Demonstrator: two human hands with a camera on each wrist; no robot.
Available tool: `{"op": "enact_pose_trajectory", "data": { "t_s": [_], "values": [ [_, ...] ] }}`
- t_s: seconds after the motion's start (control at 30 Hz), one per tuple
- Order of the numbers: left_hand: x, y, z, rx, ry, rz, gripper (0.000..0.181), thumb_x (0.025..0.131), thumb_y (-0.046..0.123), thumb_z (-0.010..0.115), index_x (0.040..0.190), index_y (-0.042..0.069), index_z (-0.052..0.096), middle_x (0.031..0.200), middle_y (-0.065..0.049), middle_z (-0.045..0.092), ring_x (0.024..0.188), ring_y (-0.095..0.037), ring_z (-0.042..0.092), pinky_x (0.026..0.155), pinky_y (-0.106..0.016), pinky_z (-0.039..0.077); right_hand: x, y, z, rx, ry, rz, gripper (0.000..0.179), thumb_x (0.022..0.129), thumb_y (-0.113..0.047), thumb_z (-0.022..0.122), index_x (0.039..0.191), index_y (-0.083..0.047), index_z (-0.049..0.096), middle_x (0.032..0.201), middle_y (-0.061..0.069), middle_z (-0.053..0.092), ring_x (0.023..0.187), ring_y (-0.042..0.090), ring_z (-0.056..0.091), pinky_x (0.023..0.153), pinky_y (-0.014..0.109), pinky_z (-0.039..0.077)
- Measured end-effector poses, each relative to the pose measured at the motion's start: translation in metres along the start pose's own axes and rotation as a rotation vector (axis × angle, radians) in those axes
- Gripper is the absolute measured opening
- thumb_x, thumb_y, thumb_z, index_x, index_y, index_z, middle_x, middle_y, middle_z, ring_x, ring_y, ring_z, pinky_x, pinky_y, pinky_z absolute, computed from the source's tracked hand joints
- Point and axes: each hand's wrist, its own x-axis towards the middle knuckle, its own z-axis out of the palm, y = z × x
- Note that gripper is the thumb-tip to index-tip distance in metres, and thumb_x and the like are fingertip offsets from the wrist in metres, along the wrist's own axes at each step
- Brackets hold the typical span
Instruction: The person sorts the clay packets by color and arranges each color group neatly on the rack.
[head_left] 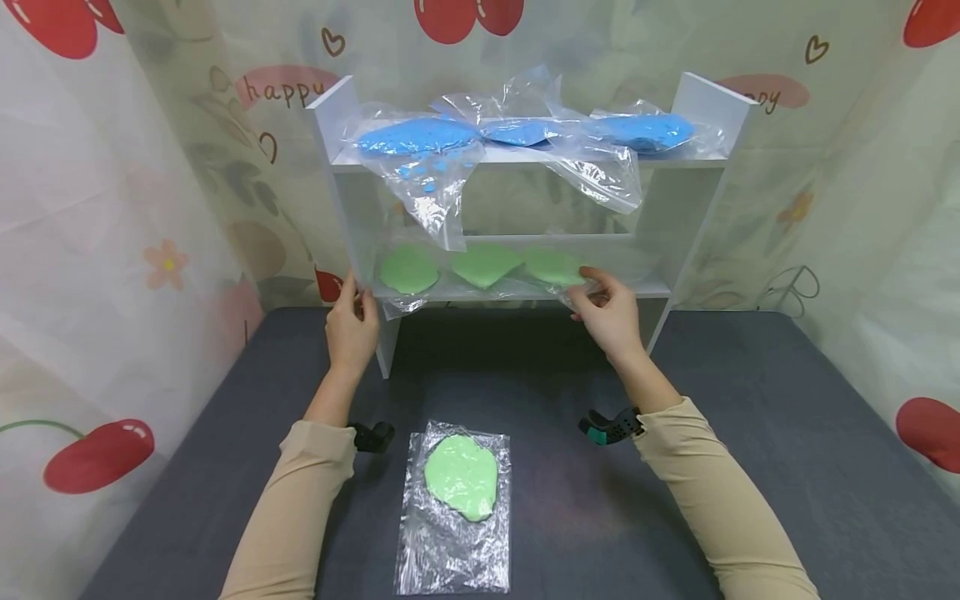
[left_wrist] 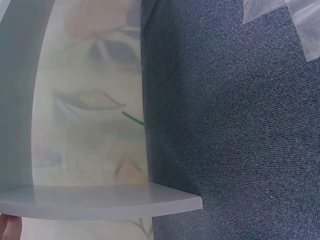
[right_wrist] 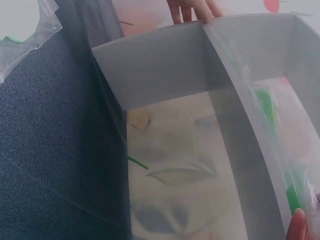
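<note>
A white two-tier shelf [head_left: 352,200] stands at the back of the table. My left hand [head_left: 352,329] grips the front edge of its left side panel, level with the lower board. On that board lie clear plastic bags with flat, soft-looking green lumps: a left one [head_left: 408,269], a middle one [head_left: 486,265] and a right one [head_left: 553,266]. My right hand [head_left: 611,312] pinches the right bag at its right end, near the board's front edge. In the right wrist view a fingertip and thumb [right_wrist: 298,225] show beside the plastic; the rest of that hand is out of frame.
Bags with blue crumbly stuff, such as the left one [head_left: 420,136], lie on the upper board, their plastic hanging over the front. Another bagged green lump [head_left: 461,477] lies flat on the dark table [head_left: 555,533] between my forearms. A printed curtain [head_left: 172,192] surrounds the table.
</note>
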Motion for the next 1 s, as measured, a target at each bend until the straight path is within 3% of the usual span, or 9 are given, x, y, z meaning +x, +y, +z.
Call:
{"op": "enact_pose_trajectory", "data": {
  "t_s": [0.23, 0.47, 0.7, 1.0],
  "values": [
    [-0.001, 0.000, 0.000, -0.001, 0.000, 0.000, 0.045, 0.097, 0.016, 0.046, 0.142, 0.018, 0.042, 0.125, -0.019, 0.060, 0.104, -0.035, 0.065, 0.077, -0.050, 0.053, 0.003, -0.001, 0.008, -0.063, -0.037, -0.015, 0.046, 0.092, -0.022, 0.057, 0.134, -0.006, 0.050, 0.094, 0.008, 0.055, 0.057, -0.002, 0.054, 0.058, 0.018, 0.050],
    [0.000, 0.000, 0.000, 0.007, -0.005, -0.007, 0.045, 0.097, 0.017, 0.046, 0.142, 0.018, 0.042, 0.126, -0.018, 0.060, 0.105, -0.034, 0.064, 0.077, -0.051, 0.053, 0.003, -0.009, 0.013, -0.090, -0.105, 0.004, 0.049, 0.094, -0.025, 0.050, 0.140, -0.008, 0.043, 0.104, 0.017, 0.060, 0.067, 0.000, 0.055, 0.057, 0.018, 0.049],
    [0.001, 0.000, 0.000, 0.006, -0.001, -0.013, 0.044, 0.097, 0.017, 0.046, 0.141, 0.018, 0.043, 0.124, -0.018, 0.061, 0.103, -0.034, 0.065, 0.077, -0.051, 0.052, 0.004, -0.008, 0.016, -0.146, -0.100, -0.030, 0.047, 0.094, -0.022, 0.051, 0.139, -0.008, 0.044, 0.101, 0.020, 0.063, 0.060, -0.001, 0.056, 0.065, 0.032, 0.056],
    [0.001, -0.001, 0.000, 0.004, 0.001, -0.013, 0.043, 0.096, 0.016, 0.046, 0.140, 0.017, 0.044, 0.123, -0.018, 0.062, 0.104, -0.034, 0.065, 0.078, -0.050, 0.053, 0.003, -0.008, 0.018, -0.079, -0.094, -0.018, 0.047, 0.093, -0.020, 0.055, 0.137, -0.009, 0.044, 0.109, 0.017, 0.054, 0.064, 0.002, 0.060, 0.064, 0.018, 0.053]
  ]
}}
